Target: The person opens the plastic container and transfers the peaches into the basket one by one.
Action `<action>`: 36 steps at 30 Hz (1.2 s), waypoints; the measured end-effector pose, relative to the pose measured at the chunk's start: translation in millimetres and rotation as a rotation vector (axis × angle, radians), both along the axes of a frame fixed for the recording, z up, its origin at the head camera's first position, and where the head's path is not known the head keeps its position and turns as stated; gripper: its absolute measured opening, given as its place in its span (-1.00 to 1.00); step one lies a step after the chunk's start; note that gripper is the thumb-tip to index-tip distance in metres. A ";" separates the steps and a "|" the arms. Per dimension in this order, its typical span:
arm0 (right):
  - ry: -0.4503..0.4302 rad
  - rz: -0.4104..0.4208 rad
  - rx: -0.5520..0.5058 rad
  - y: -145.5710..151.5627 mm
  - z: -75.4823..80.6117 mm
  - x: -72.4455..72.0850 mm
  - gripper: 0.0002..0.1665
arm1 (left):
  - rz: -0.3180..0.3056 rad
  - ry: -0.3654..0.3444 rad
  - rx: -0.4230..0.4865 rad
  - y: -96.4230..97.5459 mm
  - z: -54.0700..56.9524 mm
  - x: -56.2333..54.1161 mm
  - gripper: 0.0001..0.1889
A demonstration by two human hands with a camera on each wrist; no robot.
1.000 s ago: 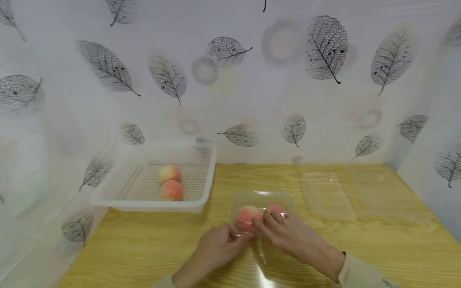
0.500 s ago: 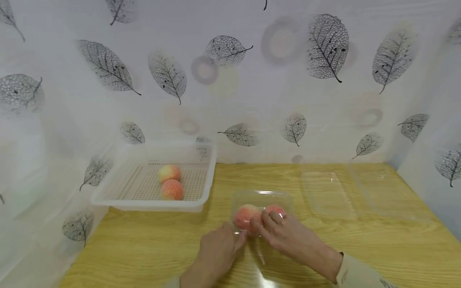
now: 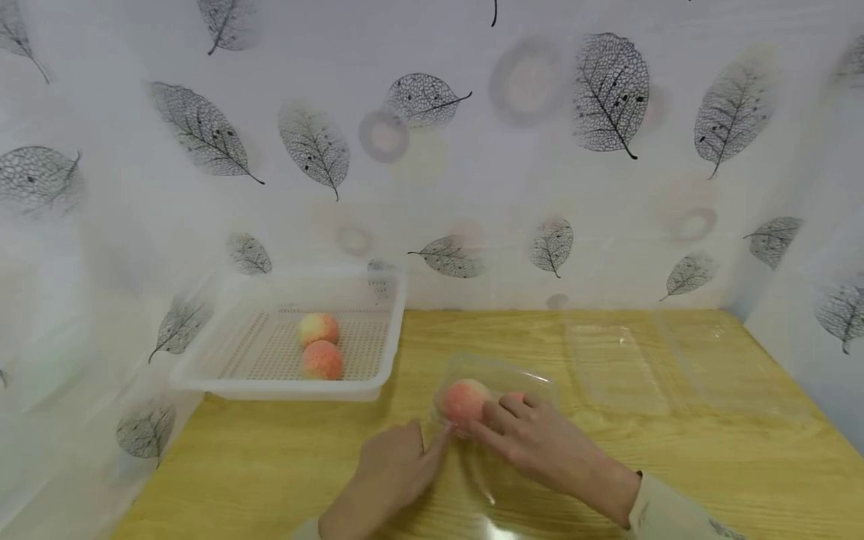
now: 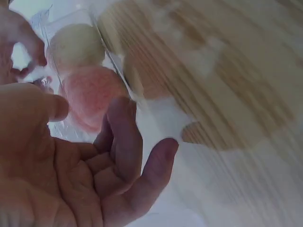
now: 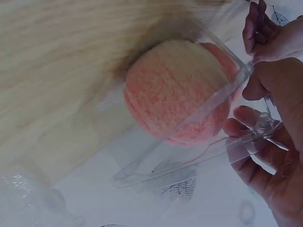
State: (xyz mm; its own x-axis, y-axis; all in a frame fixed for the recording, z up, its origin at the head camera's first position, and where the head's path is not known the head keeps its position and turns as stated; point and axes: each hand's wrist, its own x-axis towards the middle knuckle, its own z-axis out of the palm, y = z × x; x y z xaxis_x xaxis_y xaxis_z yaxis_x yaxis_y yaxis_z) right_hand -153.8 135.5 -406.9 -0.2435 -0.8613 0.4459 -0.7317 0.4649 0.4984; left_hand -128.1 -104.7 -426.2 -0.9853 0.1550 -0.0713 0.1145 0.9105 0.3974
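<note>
A clear plastic box (image 3: 502, 366) stands on the table before me, with two pink-and-yellow peaches in it. The left peach (image 3: 466, 401) shows well; my right hand (image 3: 540, 442) partly covers the other peach (image 3: 514, 397). In the right wrist view, the fingers of that hand pinch the thin clear plastic at the box's near side. My left hand (image 3: 394, 465) is at the near left corner, its thumb tip at the box edge. Seen from the left wrist, thumb and loosely bent fingers stand apart, beside the pink peach (image 4: 92, 94). A faint clear edge extends towards me below the box.
A white perforated basket (image 3: 283, 388) at the left holds two peaches (image 3: 322, 360). Clear plastic containers (image 3: 614, 367) lie at the back right of the wood-grain table (image 3: 283, 465). A leaf-patterned curtain (image 3: 472, 172) closes off the back and sides.
The box has turned slightly clockwise, its right side coming nearer. My left hand has drawn back a little to the left, its thumb and fingers spreading apart. The right hand stays nearly in place.
</note>
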 end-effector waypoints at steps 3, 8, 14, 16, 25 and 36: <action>0.009 0.023 -0.025 3.6 -4.5 -1.4 -0.31 | -0.047 -0.024 0.121 -9.7 -2.5 -2.5 -0.42; 0.028 0.058 -0.082 5.4 -8.9 -4.1 -0.42 | -0.096 -0.271 0.533 -14.7 4.3 -12.1 -0.59; 0.049 0.071 -0.075 7.0 -8.1 -4.5 -0.40 | 0.057 -0.510 0.949 -3.8 -2.2 -15.2 -0.66; 0.046 0.072 -0.066 7.4 -7.1 -4.5 -0.39 | 0.102 -0.522 1.014 0.4 -4.5 -14.2 -0.67; -0.002 0.113 -0.122 6.4 -6.4 -8.0 -0.48 | 0.194 -0.496 1.053 10.6 -10.7 -15.8 -0.69; -0.146 0.153 -0.321 3.5 -5.6 -15.5 -0.55 | 0.194 -0.453 1.023 14.4 -8.4 -18.1 -0.74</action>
State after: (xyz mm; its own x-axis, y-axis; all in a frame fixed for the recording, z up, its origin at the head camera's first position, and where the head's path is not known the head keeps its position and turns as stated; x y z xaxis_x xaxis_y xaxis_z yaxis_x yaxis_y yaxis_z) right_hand -169.4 139.0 -412.5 -0.2039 -0.7146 0.6691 -0.8570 0.4607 0.2309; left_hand -146.2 -90.3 -434.5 -0.9147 0.1930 -0.3551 -0.3368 0.1216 0.9337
